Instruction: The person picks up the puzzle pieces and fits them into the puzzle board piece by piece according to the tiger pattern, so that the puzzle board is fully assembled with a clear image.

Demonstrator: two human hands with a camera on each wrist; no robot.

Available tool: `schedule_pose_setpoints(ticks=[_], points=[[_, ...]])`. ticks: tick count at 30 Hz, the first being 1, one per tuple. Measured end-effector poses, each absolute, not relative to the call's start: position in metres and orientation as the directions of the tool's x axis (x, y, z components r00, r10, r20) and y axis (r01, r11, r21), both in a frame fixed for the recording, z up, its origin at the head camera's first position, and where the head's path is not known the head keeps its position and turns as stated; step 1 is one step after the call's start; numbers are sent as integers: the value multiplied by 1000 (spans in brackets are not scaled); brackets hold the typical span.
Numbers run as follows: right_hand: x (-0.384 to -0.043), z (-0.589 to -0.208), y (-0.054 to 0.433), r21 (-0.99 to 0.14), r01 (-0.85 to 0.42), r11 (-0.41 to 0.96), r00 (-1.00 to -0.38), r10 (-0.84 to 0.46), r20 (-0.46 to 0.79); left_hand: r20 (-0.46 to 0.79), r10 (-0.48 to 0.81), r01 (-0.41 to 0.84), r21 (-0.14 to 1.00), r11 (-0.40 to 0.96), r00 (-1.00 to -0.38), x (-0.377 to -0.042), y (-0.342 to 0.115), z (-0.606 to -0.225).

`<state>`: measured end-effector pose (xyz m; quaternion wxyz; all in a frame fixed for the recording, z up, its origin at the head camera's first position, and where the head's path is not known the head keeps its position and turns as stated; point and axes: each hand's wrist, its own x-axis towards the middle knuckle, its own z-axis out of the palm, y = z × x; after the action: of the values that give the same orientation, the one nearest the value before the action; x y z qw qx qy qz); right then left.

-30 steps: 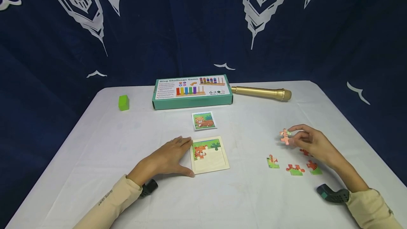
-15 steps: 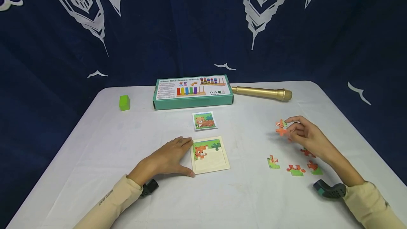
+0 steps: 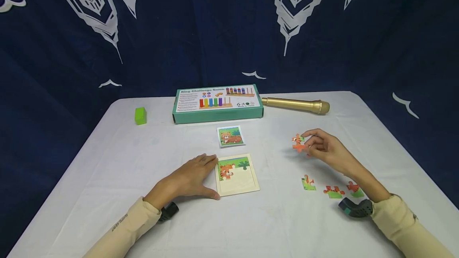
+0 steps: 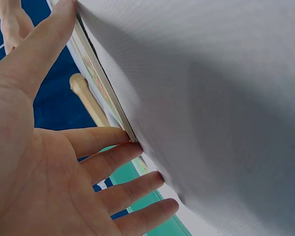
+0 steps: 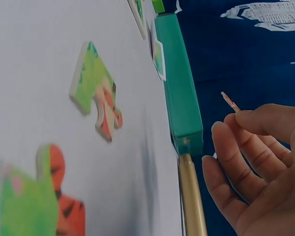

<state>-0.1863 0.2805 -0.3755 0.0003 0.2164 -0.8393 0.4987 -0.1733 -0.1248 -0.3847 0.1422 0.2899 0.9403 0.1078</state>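
Note:
A square puzzle board [image 3: 238,185] lies mid-table, its upper part filled with tiger and greenery pieces, its lower right bare wood. My left hand [image 3: 190,176] rests beside it, fingers straight, thumb and index finger touching its left edge; the left wrist view shows the same contact along the board's side [image 4: 108,86]. Above the table to the right, my right hand [image 3: 330,152] pinches an orange tiger puzzle piece [image 3: 298,143] between thumb and index finger. That piece [image 5: 230,102] appears edge-on in the right wrist view. Loose puzzle pieces [image 3: 334,192] lie below that hand, one partly hidden by the forearm.
Behind the board lies a small tiger picture card [image 3: 231,136]. Farther back are a green game box [image 3: 218,104] and a gold microphone [image 3: 297,104]. A green block [image 3: 140,116] stands at the back left. A dark blue curtain [image 3: 201,31] hangs behind the table.
My right hand has carried the pinched puzzle piece left and slightly away from me, over the table. The left hand and the board have stayed in place.

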Motion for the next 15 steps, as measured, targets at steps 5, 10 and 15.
schedule_pose_setpoints(ticks=[5,10,15], points=[[-190,-377,267,-853,-339,397,-906,-383,181,-204,575,511,293,808,-792,-173,-125,-385],[-194,-378,254,-857,-331,396,-900,-406,159,-204,576,512,293,807,-791,-173,-125,-385],[-197,-378,241,-856,-321,404,-898,-418,139,-204,575,510,293,808,-793,-173,-125,-384]])
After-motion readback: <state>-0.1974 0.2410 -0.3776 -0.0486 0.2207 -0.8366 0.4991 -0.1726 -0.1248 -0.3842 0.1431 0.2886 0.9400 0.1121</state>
